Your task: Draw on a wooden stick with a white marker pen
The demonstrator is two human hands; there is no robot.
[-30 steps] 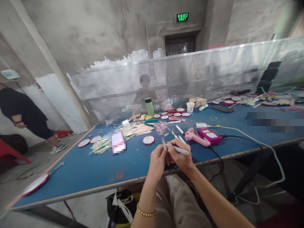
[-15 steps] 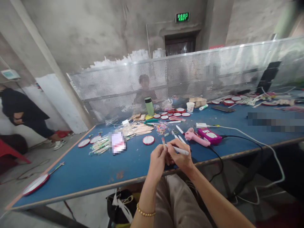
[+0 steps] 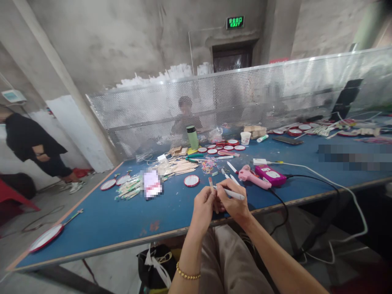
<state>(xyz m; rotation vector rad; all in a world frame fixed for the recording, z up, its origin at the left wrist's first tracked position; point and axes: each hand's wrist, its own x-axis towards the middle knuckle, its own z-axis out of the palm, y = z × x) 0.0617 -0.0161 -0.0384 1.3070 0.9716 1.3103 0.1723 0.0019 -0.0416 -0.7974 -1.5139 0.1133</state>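
Observation:
In front of my lap, at the table's near edge, my left hand (image 3: 203, 204) is closed around a thin wooden stick (image 3: 210, 181) with a reddish upper end. A white marker pen (image 3: 235, 194) lies in the closed fingers of my right hand (image 3: 237, 206), its front end close to the stick. The fingers hide where the pen tip meets it, so contact is unclear. Beyond my hands is a round white disc with a red rim (image 3: 191, 181). More white pens (image 3: 232, 166) lie just past my right hand, beside a pink glue gun (image 3: 254, 178).
A purple box (image 3: 270, 175) with cables sits right of the glue gun. Wooden sticks (image 3: 183, 166), colourful bits (image 3: 210, 164), a green bottle (image 3: 192, 138) and a paper cup (image 3: 245, 138) stand farther back. A perforated screen (image 3: 147, 110) borders the table; a person (image 3: 33, 139) is at left.
My hands stay nearly in place, the right one shifting very slightly with the pen. At far left, the standing person has moved a little to the right.

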